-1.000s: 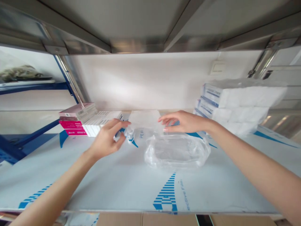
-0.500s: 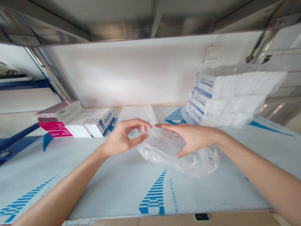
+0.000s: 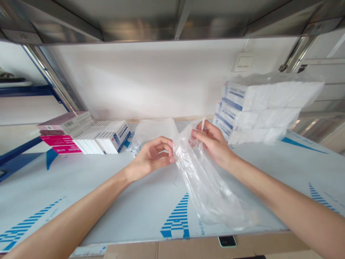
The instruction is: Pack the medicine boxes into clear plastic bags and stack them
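A clear plastic bag (image 3: 205,183) hangs crumpled between my two hands, its lower end trailing over the shelf toward the front edge. My left hand (image 3: 155,156) pinches the bag's left edge with thumb and curled fingers. On the other side, my right hand (image 3: 212,142) grips the bag's upper right part between thumb and fingers, with a thin strip of plastic sticking up above them. Behind my left hand lies a flat, translucent plastic sheet or bag (image 3: 156,129).
White and blue boxes (image 3: 107,138) stand in a row at left, beside stacked pink boxes (image 3: 64,135). Plastic-wrapped white boxes (image 3: 266,111) are piled at right. A metal shelf (image 3: 140,21) hangs overhead. A phone-like object (image 3: 227,241) lies below the front edge on cardboard (image 3: 134,250).
My right hand has moved up from flat over the bag and closed on its upper part. The bag is now drawn out longer, its lower end nearer the front edge.
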{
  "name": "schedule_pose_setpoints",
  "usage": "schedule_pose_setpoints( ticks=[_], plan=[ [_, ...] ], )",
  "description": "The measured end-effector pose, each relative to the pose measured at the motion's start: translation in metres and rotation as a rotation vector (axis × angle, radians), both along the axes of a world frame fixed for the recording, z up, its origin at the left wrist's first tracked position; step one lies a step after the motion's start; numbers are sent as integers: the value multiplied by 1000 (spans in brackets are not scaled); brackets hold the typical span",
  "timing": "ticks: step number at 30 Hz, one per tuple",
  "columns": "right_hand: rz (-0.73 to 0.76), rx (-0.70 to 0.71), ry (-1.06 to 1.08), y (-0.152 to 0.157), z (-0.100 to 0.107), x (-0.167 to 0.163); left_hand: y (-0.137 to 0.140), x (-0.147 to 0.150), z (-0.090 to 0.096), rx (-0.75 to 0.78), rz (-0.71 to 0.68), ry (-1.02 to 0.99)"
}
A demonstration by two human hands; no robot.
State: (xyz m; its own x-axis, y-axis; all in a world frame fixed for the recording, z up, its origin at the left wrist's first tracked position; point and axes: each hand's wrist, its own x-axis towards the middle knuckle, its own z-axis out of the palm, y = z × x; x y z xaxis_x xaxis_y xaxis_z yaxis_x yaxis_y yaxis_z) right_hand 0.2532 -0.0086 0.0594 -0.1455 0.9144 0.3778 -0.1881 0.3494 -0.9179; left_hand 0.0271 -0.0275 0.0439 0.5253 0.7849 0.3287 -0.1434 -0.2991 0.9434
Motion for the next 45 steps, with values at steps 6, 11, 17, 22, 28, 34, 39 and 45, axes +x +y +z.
schedule_pose_setpoints(
  ticks=[6, 11, 17, 22, 28, 34, 39, 45],
  plan=[
    [123, -127, -25, 3, -12, 5, 1, 2, -1, 54, 52, -9],
    [169, -112, -76, 6, -18, 7, 0, 3, -2, -38, 78, -124],
    [69, -129, -88, 25, -25, 27, -2, -4, 10, -328, 105, -413],
    [73, -250, 151, 30, -15, 38, -2, -8, 15, -402, 135, -428],
    [58, -252, 361, 28, 3, 51, 5, -10, 3, -237, 183, -140],
    [155, -128, 247, 29, 15, 71, 12, -17, -6, -50, 135, 183],
    [110, -71, -83, 35, 14, 85, 9, -20, 4, -25, 69, 198],
    [10, 54, -505, 35, 7, 83, 13, -25, 9, 92, 113, 264]
  ],
)
